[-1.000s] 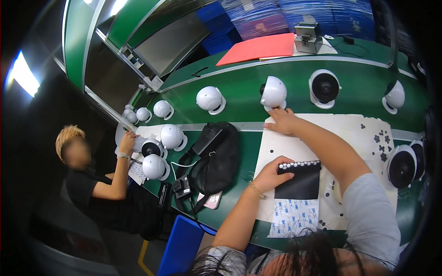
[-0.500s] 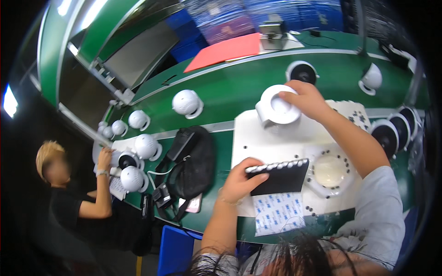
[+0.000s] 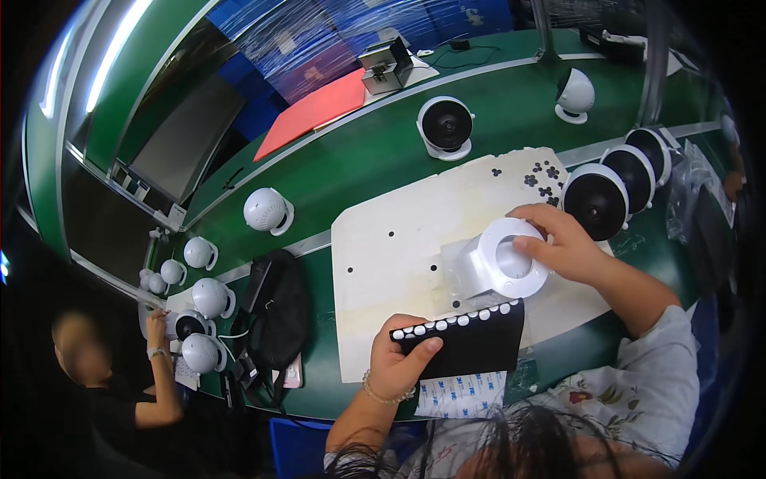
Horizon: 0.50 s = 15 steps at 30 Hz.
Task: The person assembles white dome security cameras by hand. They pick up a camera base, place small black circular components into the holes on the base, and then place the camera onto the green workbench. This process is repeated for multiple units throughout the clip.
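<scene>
Right hand (image 3: 562, 246) half-closed on a white housing's (image 3: 481, 262) ring, over the pale board (image 3: 383, 299).
Looks light, stiff, slick; the rim suits gripping. Left hand (image 3: 399, 363) pinches a black sheet (image 3: 475, 345), probably bendy.

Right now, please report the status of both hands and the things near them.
Left hand holds black sheet, white dots along upper edge. Right hand grips white housing, thumb at its ring opening. Three black-faced units close beyond right hand.
</scene>
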Available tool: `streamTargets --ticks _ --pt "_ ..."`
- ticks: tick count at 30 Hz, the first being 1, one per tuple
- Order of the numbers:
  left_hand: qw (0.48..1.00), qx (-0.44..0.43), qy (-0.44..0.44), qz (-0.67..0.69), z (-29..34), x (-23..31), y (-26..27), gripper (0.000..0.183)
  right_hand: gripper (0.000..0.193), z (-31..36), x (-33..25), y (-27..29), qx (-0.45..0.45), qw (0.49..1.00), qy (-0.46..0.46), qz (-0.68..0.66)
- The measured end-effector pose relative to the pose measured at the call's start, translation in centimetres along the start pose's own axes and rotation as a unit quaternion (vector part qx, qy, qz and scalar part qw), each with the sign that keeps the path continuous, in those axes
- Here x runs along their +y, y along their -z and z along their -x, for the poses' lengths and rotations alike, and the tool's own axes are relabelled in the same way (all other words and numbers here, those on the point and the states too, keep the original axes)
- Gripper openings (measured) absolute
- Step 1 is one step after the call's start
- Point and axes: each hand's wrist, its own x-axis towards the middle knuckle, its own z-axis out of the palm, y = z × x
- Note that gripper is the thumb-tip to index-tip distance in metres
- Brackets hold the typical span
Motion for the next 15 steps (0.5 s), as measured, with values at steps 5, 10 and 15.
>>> streamTargets --ticks 5,10,15 --pt "0.999 0.01 0.012 -0.03 -0.2 0.5 -1.7 0.022 0.039 0.6 0.0 0.5 0.039 0.989 0.116 0.079" --pt "0.997 0.034 0.007 -0.065 -1.3 1.6 -3.5 0.019 0.041 3.1 -2.9 1.5 -0.034 0.968 0.249 0.025" --pt "0.995 0.03 -0.047 -0.078 -1.7 0.9 -4.1 0.017 0.034 3.4 -3.2 1.3 -0.048 0.967 0.236 0.085"
